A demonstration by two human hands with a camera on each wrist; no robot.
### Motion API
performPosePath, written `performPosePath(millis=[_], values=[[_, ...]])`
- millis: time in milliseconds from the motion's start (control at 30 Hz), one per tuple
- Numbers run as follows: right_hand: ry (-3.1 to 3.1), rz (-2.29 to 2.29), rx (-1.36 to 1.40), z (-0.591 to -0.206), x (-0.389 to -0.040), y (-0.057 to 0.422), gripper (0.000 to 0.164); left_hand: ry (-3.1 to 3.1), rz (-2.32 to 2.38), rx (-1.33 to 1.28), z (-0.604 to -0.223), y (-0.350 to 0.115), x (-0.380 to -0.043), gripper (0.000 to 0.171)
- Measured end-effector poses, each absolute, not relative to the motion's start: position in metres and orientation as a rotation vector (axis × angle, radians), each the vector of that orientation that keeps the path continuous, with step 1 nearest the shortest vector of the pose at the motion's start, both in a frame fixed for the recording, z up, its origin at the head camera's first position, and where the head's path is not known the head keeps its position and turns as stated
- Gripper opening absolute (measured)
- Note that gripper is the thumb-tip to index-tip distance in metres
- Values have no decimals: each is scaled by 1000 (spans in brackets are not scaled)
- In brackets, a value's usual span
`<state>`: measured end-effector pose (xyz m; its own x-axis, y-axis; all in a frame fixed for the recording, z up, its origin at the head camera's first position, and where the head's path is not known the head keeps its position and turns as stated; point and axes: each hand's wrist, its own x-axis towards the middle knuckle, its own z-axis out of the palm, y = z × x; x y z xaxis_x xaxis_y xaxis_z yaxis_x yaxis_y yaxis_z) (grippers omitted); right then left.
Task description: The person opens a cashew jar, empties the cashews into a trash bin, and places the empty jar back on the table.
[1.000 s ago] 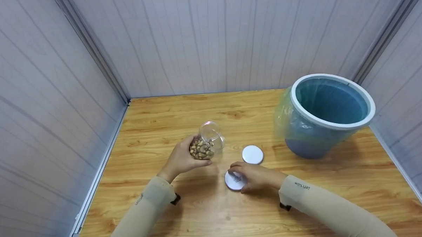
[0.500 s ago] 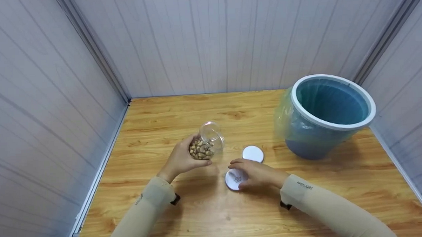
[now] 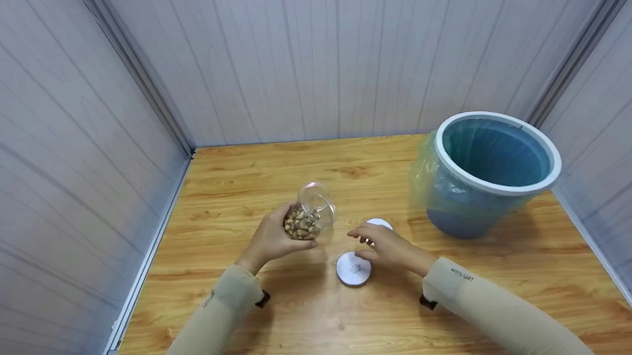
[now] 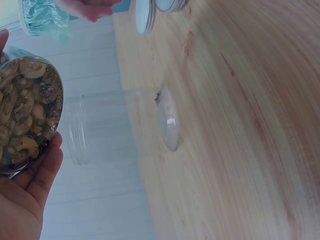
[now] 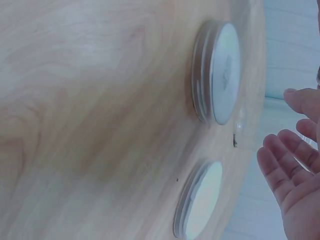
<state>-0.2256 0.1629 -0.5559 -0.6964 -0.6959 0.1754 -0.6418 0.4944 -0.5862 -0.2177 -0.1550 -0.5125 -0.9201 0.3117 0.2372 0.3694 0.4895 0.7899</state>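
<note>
I watch the left hand (image 3: 275,234) grip a jar of nuts (image 3: 301,225), clear jar (image 4: 115,125) just beyond; right hand (image 3: 386,244) loosely spread above table (image 3: 242,175), near printed lid (image 3: 353,272) and plain lid (image 5: 204,202).

the right grip (image 5: 300,187) is seen at the right edge, partly cut off by the frame, with its fingers extended and gently bent. two round white lids are set flat on the wood-grained worktop (image 5: 95,110), near each other but not touching. blurred print is borne by the printed lid (image 5: 227,75), in the upper part; a bare top is shown by the plain lid (image 5: 202,205), below it. beyond them, a clear object (image 5: 240,120) is only faintly made out. the right side is backed by a pale blue wall (image 5: 290,45).
</note>
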Motion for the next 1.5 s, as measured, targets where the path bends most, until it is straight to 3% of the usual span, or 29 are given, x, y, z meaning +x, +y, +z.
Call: performPosePath(millis=[1500], values=[[2777, -1275, -1238, -496, -237, 187, 35, -2686, -1421, -582, -513, -146, -218, 102]])
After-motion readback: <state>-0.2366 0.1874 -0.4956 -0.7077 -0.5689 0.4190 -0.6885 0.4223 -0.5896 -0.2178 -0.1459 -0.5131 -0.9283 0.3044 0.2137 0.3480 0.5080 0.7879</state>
